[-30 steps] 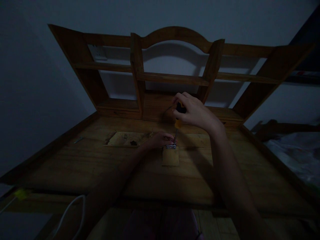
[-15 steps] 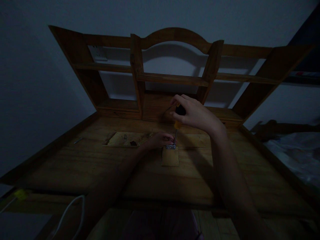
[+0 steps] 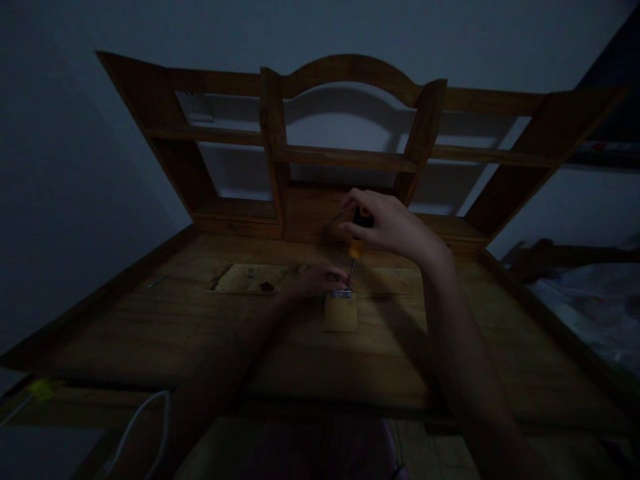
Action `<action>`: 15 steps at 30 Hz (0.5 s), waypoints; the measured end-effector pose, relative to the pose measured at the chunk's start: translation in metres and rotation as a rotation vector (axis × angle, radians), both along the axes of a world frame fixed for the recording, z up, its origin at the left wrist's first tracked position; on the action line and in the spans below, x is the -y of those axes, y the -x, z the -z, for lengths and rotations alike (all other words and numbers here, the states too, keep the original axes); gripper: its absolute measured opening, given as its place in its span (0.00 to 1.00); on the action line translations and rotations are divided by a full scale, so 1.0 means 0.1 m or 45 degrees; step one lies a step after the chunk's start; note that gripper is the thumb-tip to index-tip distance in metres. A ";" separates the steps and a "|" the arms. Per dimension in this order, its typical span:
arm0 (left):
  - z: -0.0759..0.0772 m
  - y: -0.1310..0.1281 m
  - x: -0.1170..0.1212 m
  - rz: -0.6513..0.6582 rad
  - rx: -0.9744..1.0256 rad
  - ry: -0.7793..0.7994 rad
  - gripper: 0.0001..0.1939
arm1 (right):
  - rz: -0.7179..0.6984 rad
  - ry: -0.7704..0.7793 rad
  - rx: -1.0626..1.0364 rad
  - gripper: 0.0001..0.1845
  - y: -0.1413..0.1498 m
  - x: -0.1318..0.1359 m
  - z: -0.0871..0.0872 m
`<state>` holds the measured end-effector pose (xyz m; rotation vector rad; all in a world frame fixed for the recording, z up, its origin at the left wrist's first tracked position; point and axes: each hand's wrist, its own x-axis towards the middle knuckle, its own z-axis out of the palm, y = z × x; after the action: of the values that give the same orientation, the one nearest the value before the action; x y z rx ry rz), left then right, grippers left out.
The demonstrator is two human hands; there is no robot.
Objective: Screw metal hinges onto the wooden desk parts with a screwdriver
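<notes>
White cable [image 3: 167, 413] is looping up at the near left, and farther left a yellow piece [image 3: 43, 389] is showing beside the near edge of the wooden desk [image 3: 150, 333]. Toward the middle of the desktop, a pale square piece [image 3: 341, 316] is lying flat, with a small metal fitting [image 3: 341, 293] sitting at its far edge. The left hand [image 3: 320, 280] is reaching in from the left, its fingertips bending just beside the fitting; whether they are pinching it or only steadying it, I cannot tell. At the fitting's right end, the tip of a screwdriver [image 3: 355, 249] is meeting the metal, the shaft leaning slightly right toward its yellow-and-black handle. Above, the right hand [image 3: 393, 223] is gripping that handle, its fingers curling around the upper part. To the left of the left hand, a pale strip [image 3: 250, 277] with dark blemishes is running across the desktop, and a thin metal piece [image 3: 156, 281] is lying farther left. At the far side, a wooden shelf unit [image 3: 345, 157] is standing before the wall [image 3: 320, 27].
</notes>
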<state>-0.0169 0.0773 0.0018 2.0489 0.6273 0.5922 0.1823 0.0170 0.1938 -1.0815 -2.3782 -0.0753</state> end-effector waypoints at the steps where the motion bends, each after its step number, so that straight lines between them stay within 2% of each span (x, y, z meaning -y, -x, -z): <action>1: 0.00 0.00 0.00 -0.002 0.003 0.007 0.14 | 0.000 -0.009 0.007 0.15 0.00 -0.01 0.00; 9: -0.02 -0.01 0.03 -0.025 0.041 0.024 0.13 | 0.019 0.037 -0.010 0.19 -0.01 0.03 -0.01; 15: 0.00 -0.01 0.00 -0.016 0.031 0.020 0.13 | 0.032 -0.034 0.025 0.13 -0.03 -0.01 0.00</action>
<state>-0.0158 0.0773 0.0015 2.0210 0.6294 0.6171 0.1853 0.0177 0.1939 -1.1030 -2.3744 -0.1268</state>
